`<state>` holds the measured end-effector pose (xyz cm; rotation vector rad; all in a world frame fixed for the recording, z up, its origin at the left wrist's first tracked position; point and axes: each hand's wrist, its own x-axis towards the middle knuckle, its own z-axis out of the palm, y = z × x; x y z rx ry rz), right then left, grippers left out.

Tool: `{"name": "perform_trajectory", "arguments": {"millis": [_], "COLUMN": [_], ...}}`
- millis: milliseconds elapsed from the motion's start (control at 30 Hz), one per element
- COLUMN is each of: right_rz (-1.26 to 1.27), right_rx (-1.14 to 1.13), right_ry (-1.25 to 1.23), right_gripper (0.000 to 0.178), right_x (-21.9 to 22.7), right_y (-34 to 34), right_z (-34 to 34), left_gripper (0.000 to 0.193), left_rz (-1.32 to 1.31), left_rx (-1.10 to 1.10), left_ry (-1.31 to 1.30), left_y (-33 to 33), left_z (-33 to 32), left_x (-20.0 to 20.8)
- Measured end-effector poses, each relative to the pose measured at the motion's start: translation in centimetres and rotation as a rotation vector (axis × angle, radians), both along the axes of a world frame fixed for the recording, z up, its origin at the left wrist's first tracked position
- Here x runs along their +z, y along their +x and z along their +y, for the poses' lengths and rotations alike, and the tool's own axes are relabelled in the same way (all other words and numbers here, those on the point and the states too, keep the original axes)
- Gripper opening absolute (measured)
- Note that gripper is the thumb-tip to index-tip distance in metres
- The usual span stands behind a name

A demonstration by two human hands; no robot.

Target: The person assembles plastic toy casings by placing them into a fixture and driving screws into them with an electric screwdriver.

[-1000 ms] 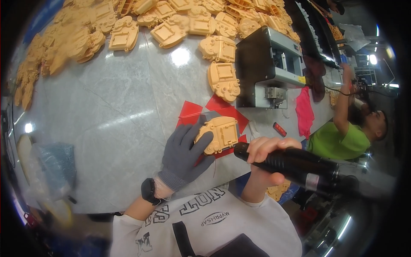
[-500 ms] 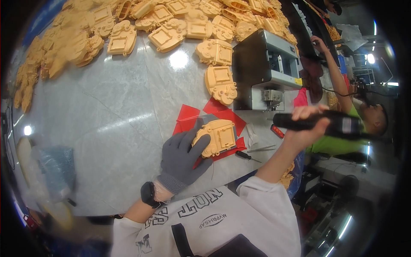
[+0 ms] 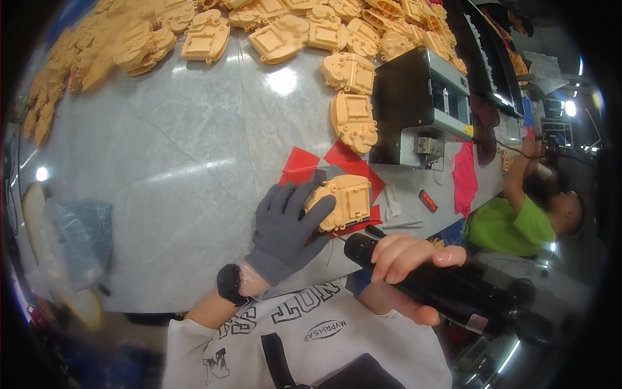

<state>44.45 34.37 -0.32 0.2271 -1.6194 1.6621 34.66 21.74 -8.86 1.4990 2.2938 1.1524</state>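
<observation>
A pale orange plastic housing (image 3: 355, 198) sits on a grey block (image 3: 327, 173), above red sheets (image 3: 300, 165) stuck to the table. My left hand (image 3: 285, 223), in a grey glove, is closed round the housing's left side, thumb across its front. Bare, my right hand (image 3: 405, 259) grips a black electric screwdriver (image 3: 447, 292), which lies slantwise with its head toward the housing's near edge. The thin bit reaches close to that edge; whether it touches cannot be made out.
A black and grey machine (image 3: 421, 110) stands behind at the right. More housings (image 3: 354, 123) lead back to a large pile (image 3: 278, 40). Tweezers (image 3: 403, 225), a small screwdriver (image 3: 374, 231) and a red object (image 3: 427, 201) lie at the right, near a co-worker in green (image 3: 512, 227).
My right hand has brought the electric screwdriver down and left, from beside the machine to the housing's near edge. My left hand keeps its hold. The co-worker's raised arm has come down.
</observation>
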Motion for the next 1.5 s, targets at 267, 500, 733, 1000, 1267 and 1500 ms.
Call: {"name": "perform_trajectory", "arguments": {"millis": [267, 500, 733, 1000, 1267, 1500], "right_rz": [-0.017, -0.034, -0.076, -0.073, -0.095, 0.13], "right_rx": [-0.081, -0.057, -0.051, -0.043, -0.233, -0.679], "right_ry": [0.039, 0.137, 0.061, 0.099, -0.528, -0.187], "right_gripper": [0.06, 0.059, 0.057, 0.06, 0.06, 0.047], "right_x": [-1.4, -1.6, -1.7, -2.4, -1.9, 2.1], "right_y": [-0.9, -1.7, -1.7, -2.0, 3.1, 4.5], "right_z": [-1.0, -1.2, -1.3, -1.3, 3.0, 11.3], "left_gripper": [0.062, 0.061, 0.06, 0.061, 0.047, 0.046], "left_rz": [-0.007, -0.029, -0.043, -0.043, -0.087, -0.03], "left_rx": [-0.012, -0.004, -0.005, -0.026, -0.097, -0.109], "left_ry": [0.006, 0.001, 0.017, -0.004, 0.015, 0.033], "left_y": [0.1, 0.0, -0.2, -1.0, -2.0, -1.4], "left_z": [0.0, -0.2, -0.1, -0.3, -0.7, 0.6], "left_x": [0.1, 0.2, 0.4, 0.5, 0.5, 1.9]}}
